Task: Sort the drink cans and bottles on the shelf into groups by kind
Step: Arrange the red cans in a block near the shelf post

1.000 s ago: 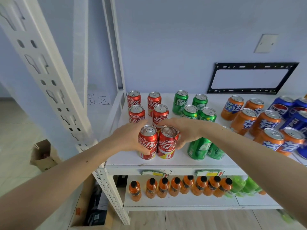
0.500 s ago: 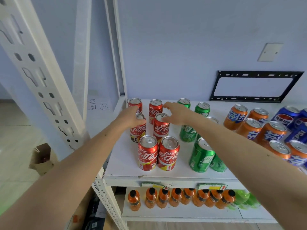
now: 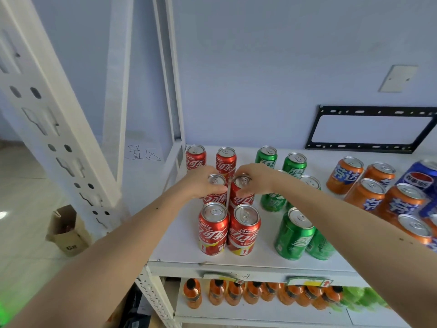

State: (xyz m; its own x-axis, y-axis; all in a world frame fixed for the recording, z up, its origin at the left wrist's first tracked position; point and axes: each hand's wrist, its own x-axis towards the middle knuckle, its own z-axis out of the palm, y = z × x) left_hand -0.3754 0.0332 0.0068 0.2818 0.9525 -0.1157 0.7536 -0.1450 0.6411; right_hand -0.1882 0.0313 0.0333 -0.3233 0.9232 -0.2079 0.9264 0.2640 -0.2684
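White shelf board (image 3: 172, 245) against a pale blue wall (image 3: 260, 67), red cans (image 3: 214, 229) grouped at its left, left hand (image 3: 201, 184) and right hand (image 3: 256, 178) each gripping a middle-row red can (side by side), green cans (image 3: 294, 234) then orange cans (image 3: 369, 197) to the right, cardboard box (image 3: 67, 233) on the tiled floor far left.

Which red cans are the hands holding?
The middle pair: left hand grips one, right hand the other. Front and back pairs stand untouched.

Six upright red cans (image 3: 243, 229) stand paired on the shelf (image 3: 179, 252), green cans (image 3: 294, 234) beside.
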